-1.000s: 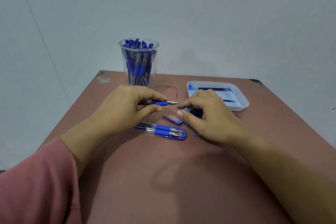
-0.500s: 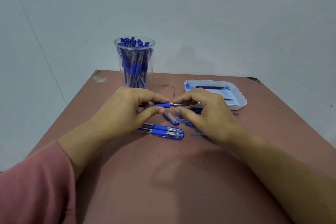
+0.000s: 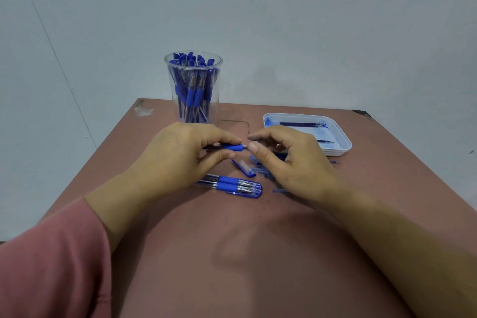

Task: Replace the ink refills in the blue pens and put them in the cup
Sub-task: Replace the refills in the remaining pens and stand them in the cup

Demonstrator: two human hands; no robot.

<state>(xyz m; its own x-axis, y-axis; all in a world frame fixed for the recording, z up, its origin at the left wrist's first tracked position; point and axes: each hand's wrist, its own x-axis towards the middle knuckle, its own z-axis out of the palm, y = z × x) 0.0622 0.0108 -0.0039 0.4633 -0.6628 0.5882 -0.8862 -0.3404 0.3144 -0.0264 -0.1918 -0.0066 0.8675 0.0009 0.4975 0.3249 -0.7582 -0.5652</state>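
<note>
Your left grip [image 3: 178,157] pinches a blue pen [image 3: 233,147] between thumb and forefinger at its blue rubber collar. It holds the pen level above the desk [image 3: 232,253], with the writing end pointing at your right grip [image 3: 291,162]. That right grip has its thumb and forefinger curled in at the pen's end with a narrow gap between them; whether they touch or hold the tip cannot be told from here. Just below the held pen a loose cap [image 3: 244,168] lies on the desk, and thin blue sticks [image 3: 260,170] show from under your right grip. Two more blue pens [image 3: 232,184] lie side by side, partly under your left grip. Behind your left grip stands the clear cup [image 3: 193,85], packed with upright blue pens. To the right, behind your right grip, sits a white tray [image 3: 346,142] holding a few dark refills [image 3: 300,124]. A pink sleeve [image 3: 51,261] covers your left forearm.
</note>
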